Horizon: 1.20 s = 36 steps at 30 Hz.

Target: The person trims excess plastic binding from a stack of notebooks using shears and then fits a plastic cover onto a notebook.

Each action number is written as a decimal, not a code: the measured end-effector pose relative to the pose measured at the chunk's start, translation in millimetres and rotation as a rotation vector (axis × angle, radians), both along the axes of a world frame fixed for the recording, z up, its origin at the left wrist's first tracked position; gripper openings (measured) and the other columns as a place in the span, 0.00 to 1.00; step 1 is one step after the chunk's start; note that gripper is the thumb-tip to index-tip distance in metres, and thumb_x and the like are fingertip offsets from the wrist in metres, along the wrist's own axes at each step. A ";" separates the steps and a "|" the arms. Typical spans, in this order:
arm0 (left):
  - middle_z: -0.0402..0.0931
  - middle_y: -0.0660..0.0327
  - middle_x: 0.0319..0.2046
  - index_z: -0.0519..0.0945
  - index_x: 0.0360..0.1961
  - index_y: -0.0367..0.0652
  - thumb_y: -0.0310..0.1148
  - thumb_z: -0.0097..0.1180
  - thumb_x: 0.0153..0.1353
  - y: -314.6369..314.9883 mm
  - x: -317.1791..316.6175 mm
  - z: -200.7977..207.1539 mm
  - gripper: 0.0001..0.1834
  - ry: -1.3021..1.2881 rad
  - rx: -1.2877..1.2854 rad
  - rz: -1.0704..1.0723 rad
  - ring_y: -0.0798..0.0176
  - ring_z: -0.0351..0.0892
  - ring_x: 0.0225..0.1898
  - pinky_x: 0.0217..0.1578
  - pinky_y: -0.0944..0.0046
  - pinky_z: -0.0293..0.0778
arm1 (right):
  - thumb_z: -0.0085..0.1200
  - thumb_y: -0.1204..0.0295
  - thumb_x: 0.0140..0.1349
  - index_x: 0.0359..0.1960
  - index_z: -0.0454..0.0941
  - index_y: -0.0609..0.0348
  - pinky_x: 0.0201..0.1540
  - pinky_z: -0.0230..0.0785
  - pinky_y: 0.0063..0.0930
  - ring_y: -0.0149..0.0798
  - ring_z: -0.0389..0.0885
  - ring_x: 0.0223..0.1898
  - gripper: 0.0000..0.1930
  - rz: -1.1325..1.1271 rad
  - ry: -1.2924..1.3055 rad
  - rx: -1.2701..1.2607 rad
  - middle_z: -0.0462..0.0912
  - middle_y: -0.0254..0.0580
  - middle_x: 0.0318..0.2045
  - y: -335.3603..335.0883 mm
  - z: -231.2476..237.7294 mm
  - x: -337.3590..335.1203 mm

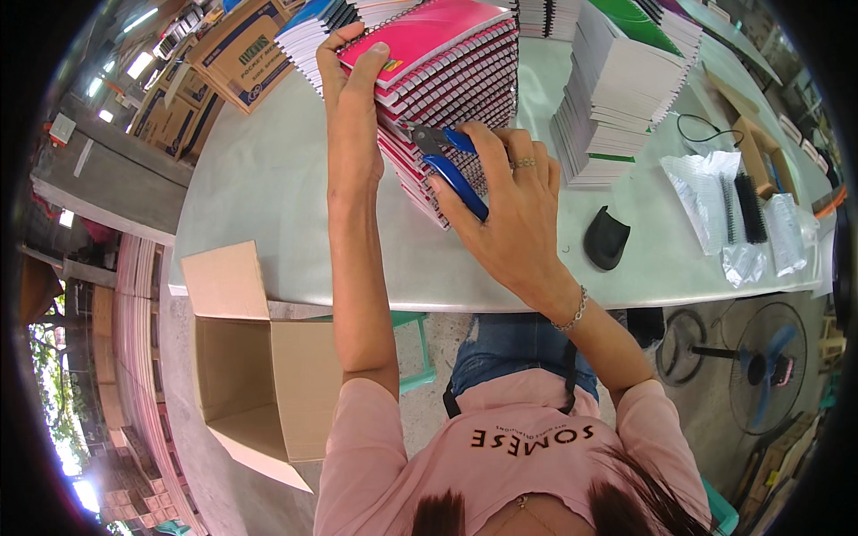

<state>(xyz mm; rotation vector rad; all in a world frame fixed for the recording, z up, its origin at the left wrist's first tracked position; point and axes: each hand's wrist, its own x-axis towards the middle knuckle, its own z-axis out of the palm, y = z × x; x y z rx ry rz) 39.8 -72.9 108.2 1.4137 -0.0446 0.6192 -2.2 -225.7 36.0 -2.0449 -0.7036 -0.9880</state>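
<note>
A tall stack of spiral notebooks with pink covers stands on the table, its wire-bound edges facing me. My left hand rests against the stack's left corner, thumb on the top cover and fingers along the side. In my right hand is a pair of blue-handled cutting pliers. Their handles are spread, and the dark metal jaws touch or nearly touch the spiral bindings at the left end of the stack. Whether a wire lies between the jaws is too small to tell.
Green-covered notebooks are stacked to the right, blue-covered ones behind left. On the table lie a black curved plastic piece, clear plastic packaging and black binding coils. An open carton stands lower left, a fan lower right.
</note>
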 end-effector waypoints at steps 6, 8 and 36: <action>0.76 0.60 0.48 0.70 0.60 0.48 0.37 0.57 0.67 3.4 -1.2 -1.0 0.22 -0.004 -0.012 0.011 0.65 0.77 0.49 0.52 0.63 0.72 | 0.55 0.53 0.69 0.45 0.79 0.61 0.33 0.66 0.28 0.32 0.75 0.29 0.21 0.853 1.233 0.387 0.77 0.36 0.29 -17.1 31.2 -1.2; 0.76 0.60 0.48 0.70 0.60 0.48 0.37 0.57 0.67 2.4 0.7 -1.5 0.22 -0.019 -0.020 -0.006 0.66 0.78 0.49 0.52 0.63 0.72 | 0.51 0.50 0.71 0.40 0.79 0.62 0.27 0.63 0.24 0.28 0.72 0.24 0.23 0.940 1.321 0.516 0.75 0.31 0.25 -20.4 31.6 3.3; 0.77 0.61 0.49 0.72 0.60 0.48 0.38 0.58 0.65 1.3 -1.5 -2.6 0.23 -0.069 -0.063 -0.066 0.66 0.77 0.49 0.53 0.63 0.71 | 0.66 0.60 0.58 0.54 0.75 0.58 0.51 0.61 0.44 0.50 0.71 0.46 0.26 0.058 0.084 -0.019 0.75 0.46 0.46 -12.7 -11.0 -2.5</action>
